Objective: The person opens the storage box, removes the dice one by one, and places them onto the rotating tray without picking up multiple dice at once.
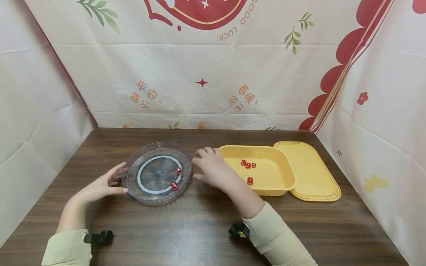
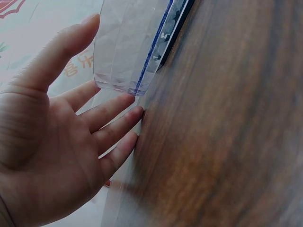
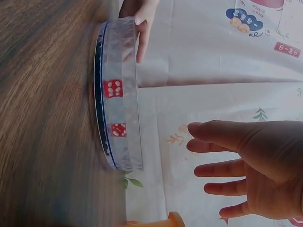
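A clear round dish [image 1: 156,173] sits on the wooden table [image 1: 199,221] with two red dice [image 1: 178,170] [image 1: 174,186] inside, near its right side. My left hand [image 1: 118,181] is open at the dish's left rim, thumb and fingers straight and touching the wall. In the left wrist view the left hand [image 2: 111,101] is spread beside the dish [image 2: 128,47]. My right hand [image 1: 201,164] hovers open just right of the dish. In the right wrist view the right hand [image 3: 203,161] has spread fingers, a small gap from the dish [image 3: 124,71] and the dice [image 3: 113,88].
A yellow plastic tub [image 1: 279,162] stands right of my right hand with several red dice [image 1: 248,165] in it. Its yellow lid [image 1: 309,170] lies flat, tucked under the tub's right side. Printed cloth walls [image 1: 213,74] close in the table at the back and both sides.
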The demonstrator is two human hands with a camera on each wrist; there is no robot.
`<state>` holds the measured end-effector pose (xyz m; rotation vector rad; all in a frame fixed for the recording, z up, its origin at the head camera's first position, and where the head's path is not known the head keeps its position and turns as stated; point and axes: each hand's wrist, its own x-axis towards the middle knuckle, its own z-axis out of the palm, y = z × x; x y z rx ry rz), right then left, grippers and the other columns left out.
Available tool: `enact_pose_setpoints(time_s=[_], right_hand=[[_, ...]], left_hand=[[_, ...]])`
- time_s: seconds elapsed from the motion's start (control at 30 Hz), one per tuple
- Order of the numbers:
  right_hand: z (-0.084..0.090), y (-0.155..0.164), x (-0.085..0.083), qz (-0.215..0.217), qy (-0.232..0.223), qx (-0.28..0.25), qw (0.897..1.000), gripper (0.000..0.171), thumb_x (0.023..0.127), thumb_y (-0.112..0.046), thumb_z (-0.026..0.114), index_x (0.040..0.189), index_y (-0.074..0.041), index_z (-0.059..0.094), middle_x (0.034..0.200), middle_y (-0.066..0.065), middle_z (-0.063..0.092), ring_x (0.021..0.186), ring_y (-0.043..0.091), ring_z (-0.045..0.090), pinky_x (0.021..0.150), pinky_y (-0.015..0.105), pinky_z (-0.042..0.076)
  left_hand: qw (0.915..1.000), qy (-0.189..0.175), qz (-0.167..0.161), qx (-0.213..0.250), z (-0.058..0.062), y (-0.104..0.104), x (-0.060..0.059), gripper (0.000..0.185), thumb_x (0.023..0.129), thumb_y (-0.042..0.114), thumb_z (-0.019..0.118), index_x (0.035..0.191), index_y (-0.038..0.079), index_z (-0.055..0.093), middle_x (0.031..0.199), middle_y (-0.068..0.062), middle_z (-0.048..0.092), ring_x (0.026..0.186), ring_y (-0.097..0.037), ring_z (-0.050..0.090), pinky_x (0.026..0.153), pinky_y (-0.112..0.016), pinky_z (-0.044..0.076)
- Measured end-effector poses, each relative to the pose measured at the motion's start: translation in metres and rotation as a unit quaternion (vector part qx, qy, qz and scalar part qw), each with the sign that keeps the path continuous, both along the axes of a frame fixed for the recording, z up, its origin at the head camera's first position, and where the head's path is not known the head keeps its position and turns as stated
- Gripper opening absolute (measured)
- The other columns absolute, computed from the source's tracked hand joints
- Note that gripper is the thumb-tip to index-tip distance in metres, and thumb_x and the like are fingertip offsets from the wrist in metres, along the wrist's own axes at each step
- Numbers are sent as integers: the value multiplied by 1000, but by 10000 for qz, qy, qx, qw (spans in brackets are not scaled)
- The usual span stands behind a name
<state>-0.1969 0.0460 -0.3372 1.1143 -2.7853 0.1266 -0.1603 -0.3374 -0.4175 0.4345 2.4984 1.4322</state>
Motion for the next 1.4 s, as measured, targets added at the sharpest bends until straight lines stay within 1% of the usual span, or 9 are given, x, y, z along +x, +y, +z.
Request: enact_pose_setpoints(time_s=[0.3,0.37,0.47,0.53,0.57,0.67,0.8,1.23,1.4], right_hand=[[-3,13,2,-65,-77,-89,9999,31,86,-39,71,108,-18,69,122,6,56,118,26,44,99,45,31],[-4,16,2,-85,-122,-98,9998,32,86,-39,71,109,-17,69,122,7,56,118,26,44,99,44,31],[-5,19,2,-105,-181,-144,9997,33,86,-39,71,109,-15,70,121,7,56,117,27,44,100,45,30],[-5,22,1,-111,-192,-182,9996,33,86,-38,72,109,-15,70,121,8,57,118,27,45,101,46,30],[-6,23,1,-121,-203,-197,9995,33,86,-38,72,109,-14,70,121,8,57,118,27,45,101,47,30],[-7,28,0,-162,-221,-195,9994,33,86,-38,72,109,-14,70,121,8,57,118,28,44,102,47,29],[-9,34,-2,-218,-214,-150,9994,33,85,-37,73,109,-14,70,120,8,57,117,28,44,103,48,28],[-10,53,-6,-380,-166,-358,9985,20,82,-30,76,97,-18,71,118,10,56,117,31,44,101,50,30],[-10,62,-7,-425,-189,-349,9983,22,83,-29,76,99,-15,70,120,10,56,118,32,44,101,51,30]], left_hand=[[10000,-17,22,-40,1,0,1,91,86,13,71,151,0,9,149,-30,23,134,-48,23,91,-8,31],[10000,-10,19,-90,1,0,1,91,86,14,71,151,1,9,149,-30,23,134,-48,24,96,-15,33],[9999,0,17,-144,1,1,1,91,87,14,71,151,0,9,149,-30,24,134,-47,24,105,-38,34],[9999,9,17,-152,1,1,1,91,87,14,71,151,0,9,149,-30,24,134,-47,24,104,-52,30],[9999,14,17,-154,1,1,1,91,87,13,71,151,-1,9,149,-30,24,134,-48,24,104,-53,29],[9999,18,15,-135,3,2,1,91,87,14,71,151,-1,9,149,-31,24,134,-48,24,104,-34,34],[10000,15,6,-71,3,3,1,91,86,13,71,151,-1,9,149,-31,23,134,-48,23,91,-8,31],[10000,-32,15,-79,2,1,1,92,86,14,71,152,1,8,150,-30,22,135,-48,22,90,-8,31],[10000,-40,20,-75,2,1,1,93,86,14,72,152,1,7,150,-30,21,135,-48,21,90,-7,31]])
